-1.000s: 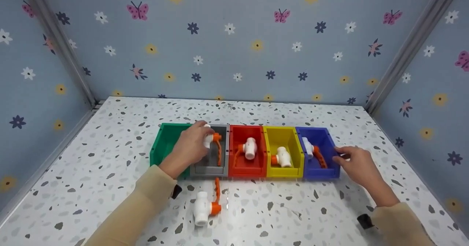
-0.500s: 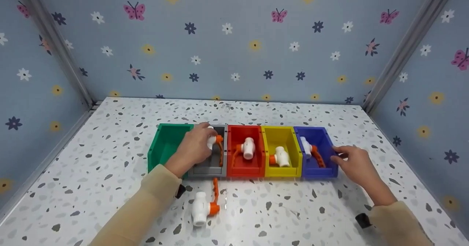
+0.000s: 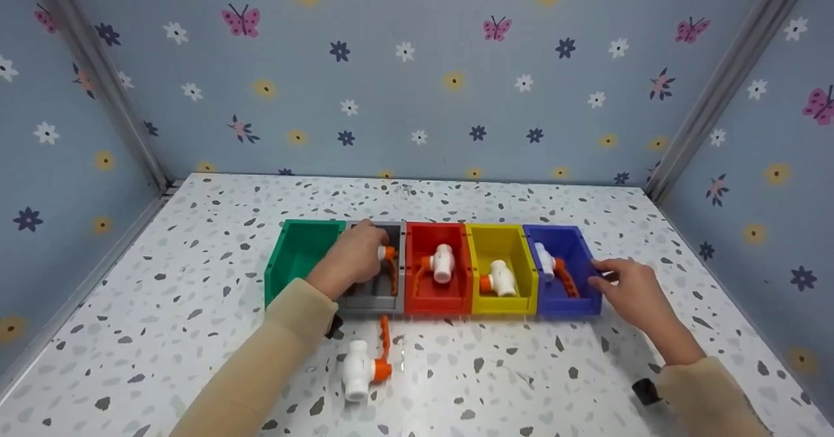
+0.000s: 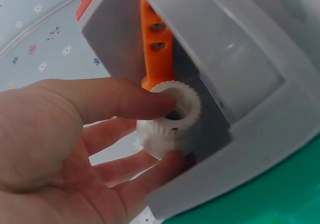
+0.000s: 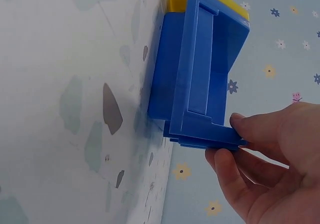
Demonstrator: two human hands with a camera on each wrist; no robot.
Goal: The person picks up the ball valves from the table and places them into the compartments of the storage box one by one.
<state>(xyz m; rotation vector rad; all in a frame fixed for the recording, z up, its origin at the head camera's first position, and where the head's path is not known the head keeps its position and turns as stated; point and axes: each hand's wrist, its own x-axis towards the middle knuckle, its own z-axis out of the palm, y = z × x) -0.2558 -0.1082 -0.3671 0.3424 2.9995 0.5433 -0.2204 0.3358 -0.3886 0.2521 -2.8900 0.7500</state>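
Observation:
In the grey bin my left hand pinches a white ball valve by its body, thumb on the ribbed end. Its orange handle points along the bin; in the head view the hand hides most of the white body. At the row's right end my right hand grips the side wall of the blue bin between thumb and fingers. A white valve with an orange handle lies in the blue bin, one in the red bin and one in the yellow bin.
A green bin forms the left end of the joined row. Another white valve with an orange handle lies on the speckled table in front of the grey bin. Patterned walls stand behind and at both sides.
My left hand has moved slightly right and down into the grey bin with the valve, whose white body is now mostly covered in the head view. The right hand keeps its grip.

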